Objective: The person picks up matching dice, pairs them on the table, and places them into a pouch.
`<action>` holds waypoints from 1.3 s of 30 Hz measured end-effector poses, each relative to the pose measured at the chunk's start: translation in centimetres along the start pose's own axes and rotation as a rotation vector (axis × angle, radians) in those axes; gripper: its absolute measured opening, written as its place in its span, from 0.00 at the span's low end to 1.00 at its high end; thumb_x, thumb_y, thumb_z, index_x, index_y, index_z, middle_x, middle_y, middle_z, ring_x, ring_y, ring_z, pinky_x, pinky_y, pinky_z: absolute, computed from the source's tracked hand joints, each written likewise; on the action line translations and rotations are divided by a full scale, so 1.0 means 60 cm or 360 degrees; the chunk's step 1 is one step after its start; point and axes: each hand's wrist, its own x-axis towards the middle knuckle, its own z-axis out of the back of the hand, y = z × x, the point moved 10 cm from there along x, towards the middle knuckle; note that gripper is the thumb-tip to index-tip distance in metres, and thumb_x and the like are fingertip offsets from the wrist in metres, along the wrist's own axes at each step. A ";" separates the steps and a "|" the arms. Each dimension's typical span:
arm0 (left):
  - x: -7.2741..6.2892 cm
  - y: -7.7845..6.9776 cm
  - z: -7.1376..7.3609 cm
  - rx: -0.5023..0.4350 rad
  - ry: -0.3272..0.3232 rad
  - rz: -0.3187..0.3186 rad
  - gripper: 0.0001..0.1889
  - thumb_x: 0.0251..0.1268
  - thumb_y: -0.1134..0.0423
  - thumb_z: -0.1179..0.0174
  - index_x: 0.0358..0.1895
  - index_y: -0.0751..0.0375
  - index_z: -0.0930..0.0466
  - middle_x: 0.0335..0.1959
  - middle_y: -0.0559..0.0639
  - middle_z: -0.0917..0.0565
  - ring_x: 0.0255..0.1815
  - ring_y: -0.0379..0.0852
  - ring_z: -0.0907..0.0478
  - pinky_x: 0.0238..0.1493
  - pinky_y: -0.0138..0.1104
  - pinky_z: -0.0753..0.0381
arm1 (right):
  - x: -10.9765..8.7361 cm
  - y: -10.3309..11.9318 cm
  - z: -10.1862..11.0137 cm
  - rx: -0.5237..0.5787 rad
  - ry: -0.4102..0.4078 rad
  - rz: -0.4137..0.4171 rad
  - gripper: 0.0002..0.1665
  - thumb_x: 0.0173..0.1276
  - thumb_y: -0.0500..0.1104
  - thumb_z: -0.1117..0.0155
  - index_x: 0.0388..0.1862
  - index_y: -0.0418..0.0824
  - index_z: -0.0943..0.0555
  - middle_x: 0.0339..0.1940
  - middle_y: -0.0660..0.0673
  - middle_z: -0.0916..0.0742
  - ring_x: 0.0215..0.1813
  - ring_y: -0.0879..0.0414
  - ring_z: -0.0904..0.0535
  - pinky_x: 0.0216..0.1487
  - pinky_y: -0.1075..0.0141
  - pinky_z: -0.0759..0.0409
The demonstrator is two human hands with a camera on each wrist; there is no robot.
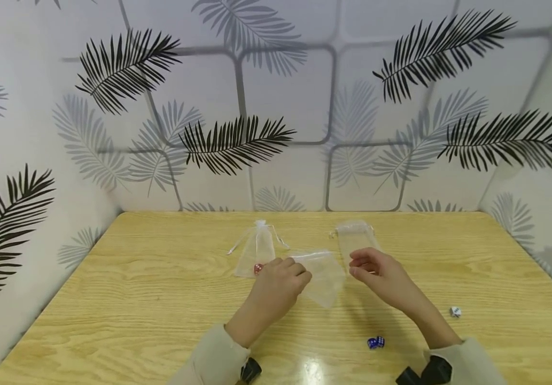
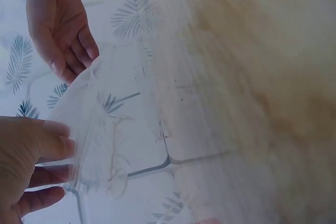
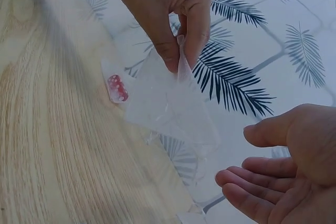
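Note:
My left hand [image 1: 276, 286] pinches a sheer white drawstring bag [image 1: 323, 275] by its edge and holds it up over the table. In the right wrist view, the bag [image 3: 165, 103] hangs from between thumb and fingers. To its right, my right hand [image 1: 383, 275] is held with fingers apart and relaxed, gripping nothing; its palm [image 3: 310, 171] faces the bag. Behind the left hand lies a second sheer bag [image 1: 255, 246], its drawstrings spread, with red dice [image 3: 117, 87] at its bottom. A third sheer bag [image 1: 356, 235] lies behind the right hand.
Two blue dice [image 1: 375, 343] sit together on the wooden table [image 1: 126, 299] near its front, and a white die [image 1: 456, 311] rests farther right. A patterned wall [image 1: 285, 176] rises along the table's back edge.

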 end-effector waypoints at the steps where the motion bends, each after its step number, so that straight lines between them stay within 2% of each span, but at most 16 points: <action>1: 0.000 -0.003 0.004 0.0015 -0.0023 -0.0012 0.05 0.52 0.67 0.31 0.28 0.51 0.14 0.29 0.41 0.14 0.28 0.37 0.20 0.28 0.24 0.27 | 0.000 0.002 0.002 0.0007 -0.0028 -0.0008 0.21 0.71 0.42 0.42 0.56 0.30 0.26 0.46 0.39 0.17 0.47 0.49 0.19 0.45 0.64 0.19; 4: 0.000 -0.015 0.020 0.0076 -0.0080 -0.0047 0.05 0.52 0.67 0.31 0.28 0.51 0.15 0.28 0.40 0.14 0.28 0.36 0.20 0.28 0.23 0.26 | -0.001 0.004 0.006 0.0061 -0.0091 -0.0051 0.21 0.72 0.42 0.44 0.57 0.29 0.27 0.46 0.38 0.17 0.47 0.47 0.18 0.45 0.65 0.19; 7: 0.000 -0.027 0.035 0.0136 -0.0141 -0.0084 0.04 0.52 0.66 0.31 0.28 0.51 0.15 0.28 0.40 0.15 0.28 0.35 0.21 0.30 0.23 0.24 | -0.002 0.002 0.008 0.0127 -0.0140 -0.0117 0.21 0.72 0.42 0.45 0.57 0.29 0.27 0.46 0.36 0.17 0.48 0.45 0.18 0.47 0.62 0.18; 12: 0.001 -0.043 0.054 0.0211 -0.0264 -0.0152 0.02 0.53 0.64 0.32 0.29 0.52 0.14 0.28 0.40 0.15 0.29 0.36 0.21 0.32 0.23 0.23 | -0.003 -0.009 0.005 0.0247 -0.0139 -0.0260 0.24 0.74 0.45 0.47 0.59 0.27 0.28 0.50 0.31 0.19 0.49 0.43 0.18 0.49 0.59 0.17; 16: 0.001 -0.054 0.066 0.0254 -0.0319 -0.0191 0.01 0.56 0.63 0.35 0.31 0.53 0.14 0.30 0.41 0.16 0.30 0.36 0.21 0.33 0.24 0.23 | -0.004 -0.026 -0.008 0.0419 -0.0043 -0.0428 0.28 0.75 0.47 0.49 0.60 0.23 0.31 0.50 0.31 0.19 0.46 0.52 0.18 0.48 0.66 0.18; 19: 0.001 -0.061 0.069 0.0268 -0.0318 -0.0207 0.02 0.58 0.63 0.36 0.32 0.53 0.14 0.31 0.41 0.15 0.31 0.37 0.21 0.35 0.24 0.22 | -0.004 -0.031 -0.017 0.0552 0.0028 -0.0490 0.30 0.75 0.47 0.50 0.60 0.21 0.32 0.48 0.35 0.17 0.43 0.59 0.19 0.47 0.70 0.18; 21: 0.001 -0.065 0.068 0.0277 -0.0308 -0.0216 0.02 0.58 0.63 0.36 0.32 0.52 0.14 0.31 0.41 0.15 0.31 0.36 0.21 0.36 0.24 0.22 | -0.004 -0.029 -0.018 0.0618 0.0047 -0.0468 0.30 0.75 0.47 0.50 0.60 0.21 0.32 0.47 0.38 0.17 0.42 0.62 0.20 0.46 0.72 0.19; 24: 0.001 -0.068 0.066 0.0275 -0.0297 -0.0226 0.02 0.58 0.63 0.36 0.32 0.52 0.14 0.31 0.41 0.15 0.31 0.36 0.21 0.36 0.24 0.22 | -0.003 -0.023 -0.012 0.0663 0.0009 -0.0393 0.27 0.74 0.45 0.48 0.59 0.22 0.30 0.45 0.43 0.16 0.42 0.65 0.20 0.45 0.73 0.20; 29: -0.001 -0.069 0.058 0.0278 -0.0286 -0.0249 0.02 0.58 0.62 0.36 0.32 0.52 0.15 0.31 0.40 0.15 0.32 0.36 0.21 0.37 0.24 0.22 | -0.004 -0.007 0.004 0.0550 -0.0149 -0.0219 0.21 0.69 0.39 0.41 0.55 0.26 0.25 0.43 0.39 0.15 0.39 0.67 0.19 0.42 0.73 0.19; 34: -0.003 -0.068 0.051 0.0278 -0.0276 -0.0267 0.02 0.59 0.62 0.36 0.32 0.52 0.14 0.31 0.40 0.15 0.32 0.35 0.21 0.38 0.24 0.22 | -0.006 0.010 0.014 0.0477 -0.0272 -0.0099 0.19 0.65 0.37 0.36 0.53 0.28 0.23 0.44 0.34 0.16 0.37 0.68 0.18 0.40 0.74 0.19; 37: -0.004 -0.067 0.051 0.0251 -0.0276 -0.0262 0.02 0.59 0.62 0.37 0.32 0.52 0.15 0.31 0.40 0.15 0.32 0.35 0.21 0.38 0.24 0.22 | -0.008 0.017 0.020 0.0480 -0.0327 -0.0063 0.18 0.63 0.35 0.35 0.51 0.28 0.22 0.42 0.36 0.15 0.36 0.68 0.18 0.39 0.74 0.18; 39: -0.003 -0.065 0.051 0.0184 -0.0271 -0.0245 0.01 0.58 0.62 0.36 0.32 0.52 0.15 0.32 0.40 0.14 0.32 0.35 0.20 0.38 0.23 0.21 | -0.009 0.022 0.024 0.0480 -0.0357 -0.0039 0.18 0.62 0.34 0.34 0.50 0.27 0.21 0.40 0.40 0.14 0.36 0.68 0.18 0.39 0.74 0.18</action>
